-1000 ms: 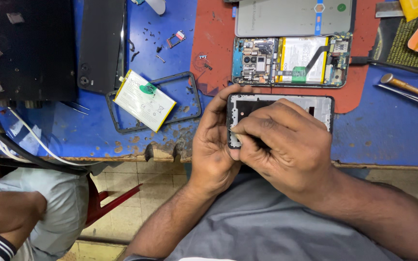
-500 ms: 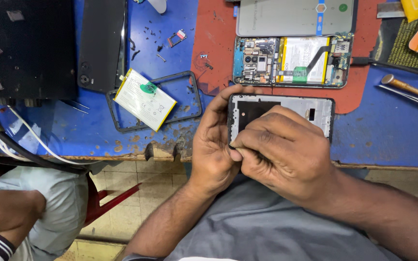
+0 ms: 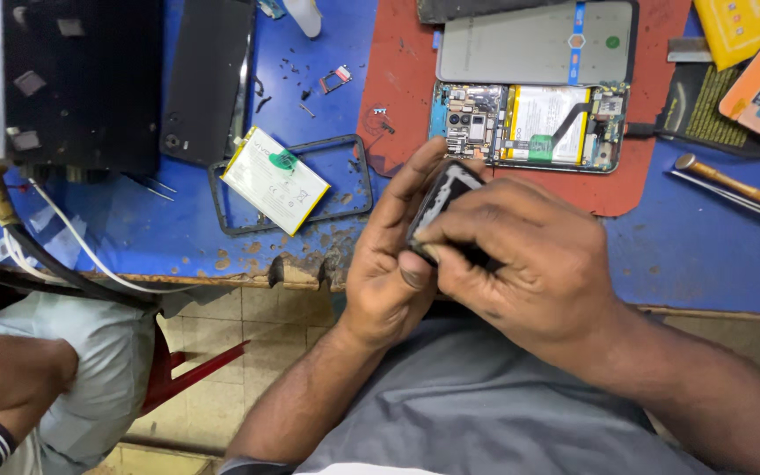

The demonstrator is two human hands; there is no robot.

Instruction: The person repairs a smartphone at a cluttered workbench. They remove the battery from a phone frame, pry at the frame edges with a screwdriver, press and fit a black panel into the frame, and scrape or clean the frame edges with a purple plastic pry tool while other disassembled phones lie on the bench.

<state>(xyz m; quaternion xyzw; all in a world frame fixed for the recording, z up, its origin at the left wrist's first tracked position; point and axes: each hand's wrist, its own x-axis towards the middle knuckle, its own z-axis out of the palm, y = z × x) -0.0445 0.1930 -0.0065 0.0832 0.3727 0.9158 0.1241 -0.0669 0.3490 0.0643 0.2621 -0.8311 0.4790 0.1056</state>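
Note:
Both my hands grip a dark phone frame [image 3: 444, 195], tilted up on its edge above the near edge of the blue bench [image 3: 714, 255]. My left hand [image 3: 390, 255] clasps its left side with the thumb pressed on its lower edge. My right hand [image 3: 521, 255] wraps over it from the right and hides most of it. Just behind, on a red mat [image 3: 402, 79], lies an opened phone [image 3: 529, 125] with its circuit board and battery showing, and a grey phone back [image 3: 538, 42] beyond it.
A loose white battery [image 3: 274, 179] rests on a thin black frame [image 3: 354, 189] at left. A black phone [image 3: 208, 79] and a black box [image 3: 81, 84] stand further left, with small screws [image 3: 296, 75] scattered nearby. Tools [image 3: 732, 186] lie at right. Another person's knee [image 3: 63, 369] is at lower left.
The phone frame lay flat on the bench under my hands; now it is lifted and turned up on edge between both hands.

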